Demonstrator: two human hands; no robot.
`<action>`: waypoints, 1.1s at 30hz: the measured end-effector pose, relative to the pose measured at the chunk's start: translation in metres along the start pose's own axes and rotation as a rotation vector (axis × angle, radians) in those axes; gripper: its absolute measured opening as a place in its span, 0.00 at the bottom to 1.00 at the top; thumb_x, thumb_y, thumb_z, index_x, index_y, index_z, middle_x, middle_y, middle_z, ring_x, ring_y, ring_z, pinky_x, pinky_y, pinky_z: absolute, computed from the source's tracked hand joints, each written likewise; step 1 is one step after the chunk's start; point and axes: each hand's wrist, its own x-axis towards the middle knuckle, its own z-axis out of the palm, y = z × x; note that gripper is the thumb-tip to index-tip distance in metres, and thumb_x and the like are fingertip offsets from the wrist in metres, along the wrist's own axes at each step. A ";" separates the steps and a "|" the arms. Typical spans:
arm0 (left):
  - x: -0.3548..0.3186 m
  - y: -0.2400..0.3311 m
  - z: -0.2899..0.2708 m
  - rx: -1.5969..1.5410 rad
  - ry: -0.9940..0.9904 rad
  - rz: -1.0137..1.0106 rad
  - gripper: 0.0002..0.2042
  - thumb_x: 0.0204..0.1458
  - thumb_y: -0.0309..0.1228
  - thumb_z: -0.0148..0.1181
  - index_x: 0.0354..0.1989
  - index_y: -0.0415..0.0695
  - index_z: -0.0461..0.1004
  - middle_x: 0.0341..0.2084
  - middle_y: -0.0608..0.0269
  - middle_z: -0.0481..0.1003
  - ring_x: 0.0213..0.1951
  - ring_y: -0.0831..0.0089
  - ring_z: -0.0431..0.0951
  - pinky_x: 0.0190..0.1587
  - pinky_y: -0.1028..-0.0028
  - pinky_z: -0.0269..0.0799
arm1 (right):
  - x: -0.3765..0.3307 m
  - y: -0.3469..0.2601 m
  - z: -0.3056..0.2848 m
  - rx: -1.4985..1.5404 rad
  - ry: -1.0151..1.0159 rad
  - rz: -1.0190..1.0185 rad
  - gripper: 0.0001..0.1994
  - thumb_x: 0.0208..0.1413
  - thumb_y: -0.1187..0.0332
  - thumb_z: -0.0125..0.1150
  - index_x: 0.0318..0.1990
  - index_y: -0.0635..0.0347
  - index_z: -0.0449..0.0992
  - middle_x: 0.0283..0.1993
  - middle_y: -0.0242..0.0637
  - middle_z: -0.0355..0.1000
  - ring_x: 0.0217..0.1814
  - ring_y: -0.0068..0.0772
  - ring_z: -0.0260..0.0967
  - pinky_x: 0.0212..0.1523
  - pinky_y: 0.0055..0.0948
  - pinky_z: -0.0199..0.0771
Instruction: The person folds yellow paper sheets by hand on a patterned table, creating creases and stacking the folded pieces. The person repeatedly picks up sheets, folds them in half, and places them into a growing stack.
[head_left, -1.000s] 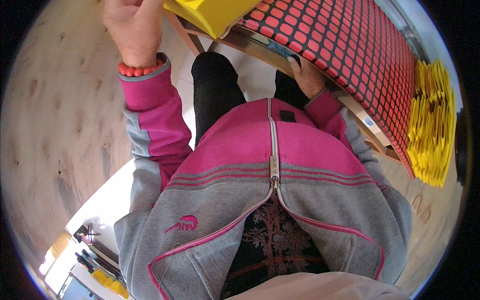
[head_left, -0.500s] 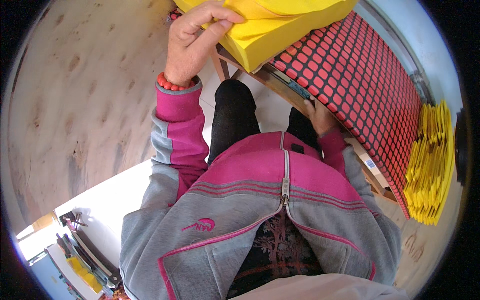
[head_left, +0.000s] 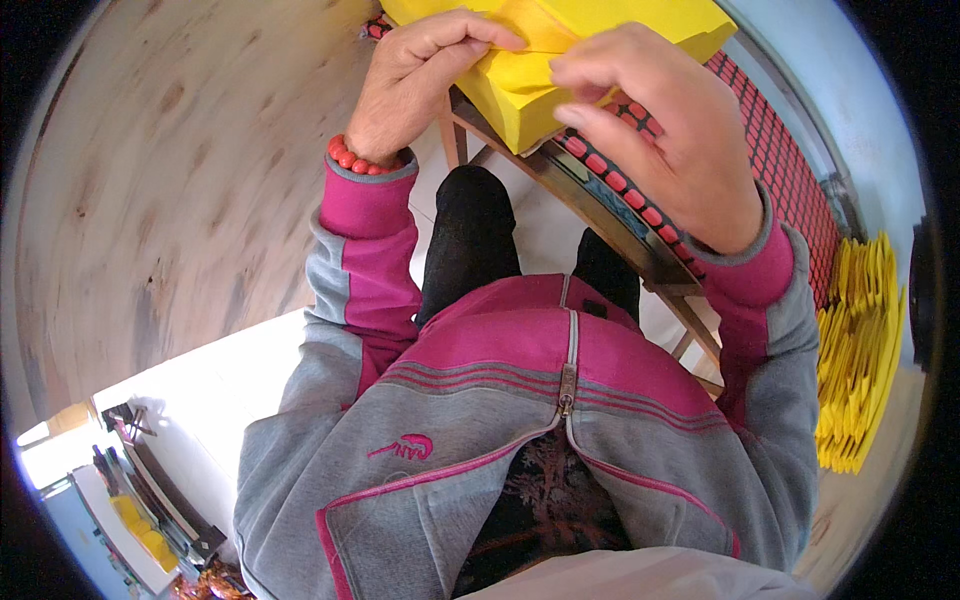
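Note:
A thick stack of yellow foam sheets point(head_left: 600, 40) lies at the top of the view, on a red perforated mat point(head_left: 780, 170) that covers a wooden-framed table. My left hand point(head_left: 415, 80) pinches the stack's near left edge, fingers curled over the top sheet. My right hand point(head_left: 660, 130) hovers over the near right corner with fingers bent and a little apart, touching or almost touching the foam. A red bead bracelet point(head_left: 362, 160) circles my left wrist. I wear a grey and pink zipped jacket point(head_left: 560, 400) and black trousers.
A pile of yellow foam pieces point(head_left: 860, 360) stands on edge at the right. A pale wood-grain wall fills the left. White floor tiles point(head_left: 220, 380) lie below, and a rack with yellow items point(head_left: 140, 520) sits at the lower left.
My left hand came down onto the foam stack's edge. My right hand rose from the table edge beside my knee to the stack's near corner. The view tilted toward the table.

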 end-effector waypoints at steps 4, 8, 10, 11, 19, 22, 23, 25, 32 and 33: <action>0.000 0.001 0.002 -0.113 0.017 -0.029 0.13 0.63 0.22 0.47 0.47 0.35 0.80 0.43 0.62 0.80 0.50 0.74 0.76 0.56 0.74 0.68 | 0.012 0.006 0.017 -0.076 0.001 -0.020 0.09 0.55 0.76 0.66 0.43 0.62 0.78 0.45 0.41 0.76 0.45 0.43 0.77 0.45 0.32 0.76; 0.002 -0.001 0.001 -0.060 -0.008 0.040 0.14 0.63 0.21 0.46 0.47 0.35 0.80 0.44 0.61 0.80 0.50 0.73 0.77 0.56 0.74 0.68 | 0.011 0.011 0.025 -0.221 0.033 -0.048 0.08 0.55 0.74 0.66 0.43 0.62 0.78 0.45 0.41 0.76 0.45 0.44 0.76 0.45 0.35 0.77; 0.002 -0.002 0.002 -0.072 -0.002 0.044 0.14 0.63 0.21 0.46 0.47 0.35 0.80 0.45 0.61 0.80 0.50 0.73 0.76 0.56 0.74 0.68 | 0.010 0.013 0.027 -0.247 0.043 -0.054 0.08 0.55 0.74 0.66 0.42 0.61 0.78 0.45 0.40 0.76 0.45 0.44 0.76 0.45 0.36 0.77; 0.001 -0.003 0.002 -0.075 0.006 0.025 0.14 0.63 0.20 0.46 0.47 0.35 0.80 0.46 0.60 0.79 0.51 0.73 0.76 0.56 0.74 0.68 | 0.009 0.014 0.028 -0.259 0.047 -0.059 0.08 0.55 0.74 0.66 0.42 0.61 0.78 0.44 0.40 0.76 0.45 0.43 0.76 0.45 0.36 0.77; 0.001 0.000 -0.003 -0.073 -0.020 0.009 0.15 0.61 0.22 0.46 0.47 0.35 0.80 0.48 0.58 0.79 0.53 0.71 0.75 0.59 0.74 0.65 | 0.010 0.018 0.032 -0.170 0.096 0.006 0.06 0.55 0.75 0.66 0.38 0.63 0.76 0.43 0.40 0.77 0.44 0.43 0.77 0.44 0.34 0.76; 0.001 0.001 -0.005 -0.026 -0.032 0.021 0.15 0.60 0.22 0.46 0.47 0.35 0.80 0.49 0.57 0.79 0.54 0.70 0.75 0.59 0.73 0.65 | 0.010 0.021 0.034 -0.116 0.123 0.002 0.06 0.55 0.76 0.66 0.38 0.64 0.76 0.42 0.40 0.77 0.42 0.43 0.77 0.43 0.33 0.76; 0.000 0.001 -0.005 -0.022 -0.030 0.019 0.15 0.60 0.22 0.46 0.47 0.35 0.80 0.49 0.57 0.79 0.54 0.70 0.75 0.60 0.73 0.65 | 0.010 0.021 0.035 -0.105 0.131 -0.010 0.06 0.55 0.76 0.66 0.38 0.64 0.75 0.42 0.41 0.77 0.42 0.43 0.77 0.43 0.33 0.76; -0.001 0.000 -0.004 -0.050 -0.027 0.023 0.14 0.59 0.21 0.48 0.47 0.36 0.80 0.48 0.58 0.79 0.54 0.70 0.76 0.61 0.72 0.65 | 0.010 0.022 0.036 -0.084 0.130 -0.003 0.06 0.56 0.77 0.66 0.39 0.64 0.75 0.42 0.40 0.78 0.41 0.41 0.77 0.42 0.32 0.76; -0.002 -0.007 -0.004 0.001 -0.025 0.120 0.08 0.57 0.21 0.61 0.44 0.38 0.81 0.44 0.61 0.80 0.51 0.71 0.77 0.62 0.69 0.65 | 0.008 0.021 0.036 -0.050 0.118 0.056 0.06 0.56 0.77 0.66 0.39 0.64 0.75 0.41 0.40 0.77 0.38 0.35 0.77 0.40 0.29 0.76; -0.002 -0.008 -0.005 0.041 -0.029 0.135 0.07 0.58 0.22 0.62 0.44 0.38 0.81 0.43 0.62 0.81 0.51 0.71 0.77 0.62 0.69 0.65 | 0.007 0.021 0.036 -0.049 0.122 0.055 0.06 0.56 0.77 0.66 0.39 0.64 0.75 0.41 0.40 0.77 0.38 0.35 0.77 0.41 0.29 0.76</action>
